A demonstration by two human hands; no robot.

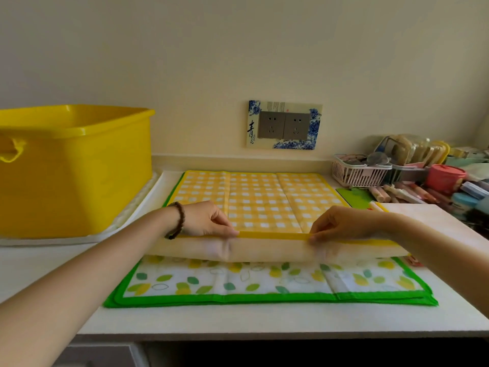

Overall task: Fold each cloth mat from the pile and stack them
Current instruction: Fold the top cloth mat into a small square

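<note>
On the white counter, both hands, left hand [209, 219] and right hand [341, 223], pinch the yellow-checked mat [259, 200] by its near hem, lifted over a leaf-print mat [238, 282]; it looks light, limp, best held by corners.

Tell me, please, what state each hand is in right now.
Left hand: closed, pinching the yellow-checked mat by its lifted near edge.
Right hand: closed, pinching the same edge.
</note>
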